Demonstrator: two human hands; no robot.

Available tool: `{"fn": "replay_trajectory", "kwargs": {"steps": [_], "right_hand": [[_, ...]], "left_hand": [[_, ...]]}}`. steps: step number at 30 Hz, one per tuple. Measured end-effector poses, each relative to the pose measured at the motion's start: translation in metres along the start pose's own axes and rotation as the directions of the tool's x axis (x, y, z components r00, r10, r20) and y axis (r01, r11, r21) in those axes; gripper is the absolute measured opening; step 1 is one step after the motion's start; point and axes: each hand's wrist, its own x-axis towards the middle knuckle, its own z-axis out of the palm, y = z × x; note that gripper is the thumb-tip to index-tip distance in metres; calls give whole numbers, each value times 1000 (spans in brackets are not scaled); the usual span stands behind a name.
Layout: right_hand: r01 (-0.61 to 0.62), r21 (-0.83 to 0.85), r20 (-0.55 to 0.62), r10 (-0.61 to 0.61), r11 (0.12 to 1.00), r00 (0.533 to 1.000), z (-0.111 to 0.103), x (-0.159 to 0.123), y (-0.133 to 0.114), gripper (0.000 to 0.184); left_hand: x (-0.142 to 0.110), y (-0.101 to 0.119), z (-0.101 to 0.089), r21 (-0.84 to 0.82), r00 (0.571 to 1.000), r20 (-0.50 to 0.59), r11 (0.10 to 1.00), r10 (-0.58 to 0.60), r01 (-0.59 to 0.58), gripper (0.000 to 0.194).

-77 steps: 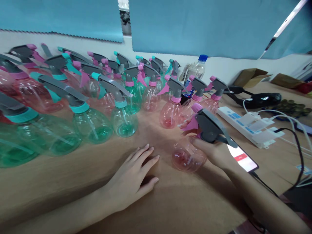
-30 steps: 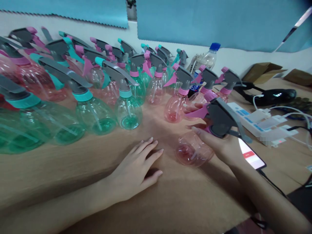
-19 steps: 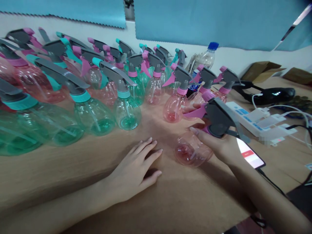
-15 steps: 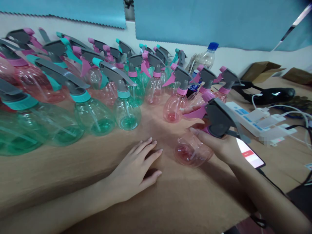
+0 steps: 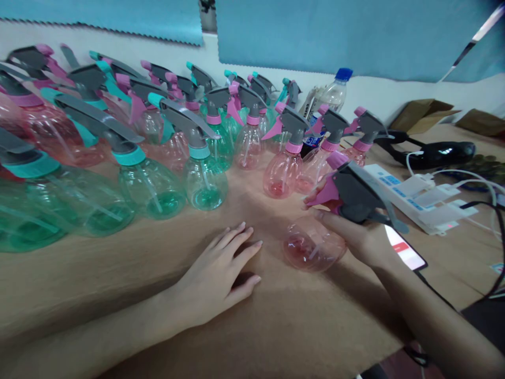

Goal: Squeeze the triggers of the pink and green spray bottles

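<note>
My right hand (image 5: 355, 234) is closed around the neck of a pink spray bottle (image 5: 311, 247) with a grey and pink trigger head. The bottle's base is at the tabletop, and the fingers hide its collar. My left hand (image 5: 221, 273) lies palm down on the wooden table (image 5: 252, 337), fingers spread, holding nothing, to the left of that bottle. Beyond it stand a clear green spray bottle (image 5: 205, 184) with a turquoise collar and a pink spray bottle (image 5: 281, 176).
Several more green and pink spray bottles crowd the left and back, among them a large green one (image 5: 153, 189). To the right lie a white power strip (image 5: 406, 197) with plugs and cables, a lit phone (image 5: 406, 250) and a black object (image 5: 442, 155). A blue-capped bottle (image 5: 335, 95) stands behind.
The fingers of my right hand have shifted at the bottle's neck, and the trigger head has moved slightly right. My left hand stays in place.
</note>
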Motion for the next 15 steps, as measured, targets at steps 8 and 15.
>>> {"fn": "replay_trajectory", "kwargs": {"steps": [8,15], "right_hand": [[16,36,44,-18,999,999,2,-2,-2,7],[76,143,58,-85,987,995,6,-1,5,21]], "left_hand": [[0,0,-1,-8,1000,0,1000,-5,5,46],[0,1,0,-13,1000,3,1000,-5,5,47]]}}
